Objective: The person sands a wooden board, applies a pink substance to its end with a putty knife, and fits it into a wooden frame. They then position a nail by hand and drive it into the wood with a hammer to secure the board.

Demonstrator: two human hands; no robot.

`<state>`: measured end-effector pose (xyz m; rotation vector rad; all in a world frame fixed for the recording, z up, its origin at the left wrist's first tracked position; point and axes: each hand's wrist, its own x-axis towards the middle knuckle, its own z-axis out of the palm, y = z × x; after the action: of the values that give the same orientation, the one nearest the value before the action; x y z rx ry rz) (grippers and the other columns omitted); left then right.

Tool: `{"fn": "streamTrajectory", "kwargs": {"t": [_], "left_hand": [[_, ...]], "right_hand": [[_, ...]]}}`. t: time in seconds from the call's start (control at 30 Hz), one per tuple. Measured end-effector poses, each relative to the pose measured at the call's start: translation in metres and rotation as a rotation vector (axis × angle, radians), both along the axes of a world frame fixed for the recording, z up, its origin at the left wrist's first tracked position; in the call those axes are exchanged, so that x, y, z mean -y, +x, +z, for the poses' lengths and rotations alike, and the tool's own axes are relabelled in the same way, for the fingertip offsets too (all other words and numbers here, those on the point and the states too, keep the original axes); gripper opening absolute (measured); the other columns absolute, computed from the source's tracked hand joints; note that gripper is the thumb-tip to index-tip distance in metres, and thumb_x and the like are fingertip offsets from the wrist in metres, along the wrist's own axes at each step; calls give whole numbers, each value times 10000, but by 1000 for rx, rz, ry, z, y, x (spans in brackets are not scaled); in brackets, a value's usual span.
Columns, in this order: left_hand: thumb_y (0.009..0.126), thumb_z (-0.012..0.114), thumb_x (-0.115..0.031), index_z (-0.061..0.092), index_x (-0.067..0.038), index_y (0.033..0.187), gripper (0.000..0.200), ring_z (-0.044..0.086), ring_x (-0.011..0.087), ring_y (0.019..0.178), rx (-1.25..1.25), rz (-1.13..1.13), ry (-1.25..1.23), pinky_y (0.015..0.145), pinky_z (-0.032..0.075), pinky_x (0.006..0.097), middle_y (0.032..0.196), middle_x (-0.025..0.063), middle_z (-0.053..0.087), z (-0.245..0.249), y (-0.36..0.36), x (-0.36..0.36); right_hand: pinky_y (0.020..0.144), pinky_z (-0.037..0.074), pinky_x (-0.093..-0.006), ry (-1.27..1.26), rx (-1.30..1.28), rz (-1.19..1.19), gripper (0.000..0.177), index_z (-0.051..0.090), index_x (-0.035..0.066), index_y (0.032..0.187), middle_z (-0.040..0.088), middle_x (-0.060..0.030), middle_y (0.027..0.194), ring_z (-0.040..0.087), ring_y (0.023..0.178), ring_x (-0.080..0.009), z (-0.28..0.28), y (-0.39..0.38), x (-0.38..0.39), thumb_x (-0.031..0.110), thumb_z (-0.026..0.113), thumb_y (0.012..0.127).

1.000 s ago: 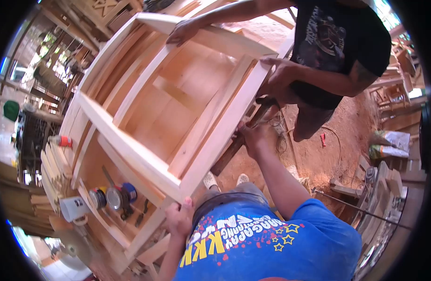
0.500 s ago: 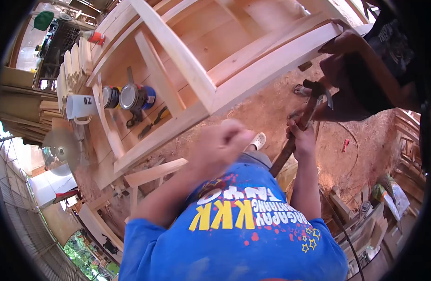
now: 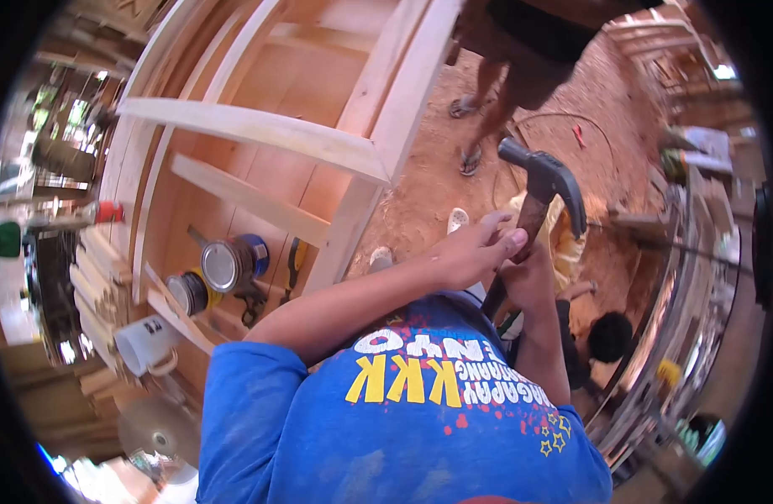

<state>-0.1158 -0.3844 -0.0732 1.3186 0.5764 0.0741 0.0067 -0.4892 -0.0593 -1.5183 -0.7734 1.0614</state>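
Far left: a stack of light wooden slats (image 3: 92,273), with a small red-and-white bottle (image 3: 107,212) above it and a white ceramic mug (image 3: 141,344) on its side below, next to a round grey saw blade (image 3: 155,430). Just right of the mug, on pale worktop boards (image 3: 273,189): two round metal tins (image 3: 223,265), the larger shiny-lidded with a blue body, the smaller close beside it, and a yellow-handled tool (image 3: 296,252) nearby, kind not clear. Above and across these: a large pale unpainted wooden frame (image 3: 252,126) of rails and posts, one corner jutting out over the red dirt floor (image 3: 428,176). Centre, reaching out from a blue printed T-shirt (image 3: 420,420): left hand (image 3: 469,252), fingers stretched out and loose, tips laid against the brown wooden handle of a dark steel-headed claw hammer (image 3: 533,210), not wrapped round it. Just right and slightly lower, touching the left hand: right hand (image 3: 529,286), clenched tight round the lower handle. Hammer upright over the dirt, head uppermost, well clear of the frame. Top, right of centre: another person's bare legs in sandals (image 3: 487,109) on the dirt. Lower right: a further person's dark-haired head (image 3: 609,336).
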Motion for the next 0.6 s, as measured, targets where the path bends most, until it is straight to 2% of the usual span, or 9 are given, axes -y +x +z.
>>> {"fn": "streamTrajectory", "kwargs": {"t": [0.13, 0.17, 0.27, 0.3, 0.4, 0.43, 0.5, 0.53, 0.6], "left_hand": [[1122, 410, -557, 577, -77, 1241, 522, 422, 93, 710, 180, -110, -280, 630, 372, 262, 831, -14, 483, -9, -29, 17], [1135, 373, -549, 577, -121, 1078, 477, 359, 68, 685, 218, -171, -204, 602, 315, 243, 800, -44, 441, -2, -39, 17], [1147, 360, -522, 604, -112, 1062, 484, 361, 70, 677, 73, -162, -270, 591, 309, 248, 786, -49, 436, -19, -52, 33], [1150, 417, -462, 648, -80, 1103, 449, 426, 83, 703, 87, -150, -216, 624, 367, 251, 816, -47, 480, -18, -55, 34], [1125, 531, -332, 680, -32, 1184, 340, 540, 108, 762, 146, -175, 27, 691, 463, 289, 844, -2, 591, -11, -64, 38], [1095, 561, -287, 686, -29, 1147, 292, 596, 158, 773, 116, -190, 114, 704, 487, 326, 846, 43, 631, -6, -68, 40], [1035, 620, -198, 698, -24, 1074, 195, 709, 258, 795, 63, -202, 309, 731, 536, 399, 851, 135, 710, 11, -70, 31], [1017, 620, -171, 709, -27, 1071, 177, 720, 295, 819, 27, -214, 379, 737, 541, 422, 875, 163, 720, 19, -72, 27], [980, 619, -116, 729, -33, 1065, 162, 743, 371, 868, -39, -234, 526, 750, 550, 469, 924, 219, 738, 34, -78, 17]], "right_hand": [[686, 536, -285, -95, 42, -53, 160, 639, 14, 901, 709, -31, 790, 680, 746, -103, 9, -33, 40, 30, 797, 922], [684, 534, -288, -92, 94, -91, 173, 639, 14, 888, 703, -27, 777, 672, 742, -98, 11, -35, 45, 48, 805, 920], [678, 529, -297, -104, 233, -168, 224, 638, 14, 848, 685, -16, 738, 647, 728, -85, 12, -45, 61, 102, 832, 916], [663, 527, -288, -181, 293, -161, 226, 642, 13, 851, 672, -11, 727, 629, 713, -76, 13, -42, 64, 109, 838, 910], [639, 524, -275, -140, 186, -203, 215, 645, 9, 852, 671, -10, 731, 628, 705, -75, 19, -39, 63, 98, 832, 908], [617, 526, -258, -161, 225, -194, 191, 649, 10, 849, 674, -15, 739, 636, 704, -76, 17, -37, 63, 78, 812, 919], [658, 507, -266, -124, 56, -199, 216, 640, 37, 872, 664, -9, 776, 620, 724, -87, 20, -39, 58, 137, 825, 922], [679, 498, -270, -108, -30, -195, 231, 636, 50, 883, 658, -7, 794, 611, 734, -93, 21, -41, 55, 166, 831, 924], [627, 505, -266, -125, 2, -178, 282, 620, 45, 945, 633, -8, 758, 619, 686, -96, 18, -43, 49, 246, 817, 953]]}}
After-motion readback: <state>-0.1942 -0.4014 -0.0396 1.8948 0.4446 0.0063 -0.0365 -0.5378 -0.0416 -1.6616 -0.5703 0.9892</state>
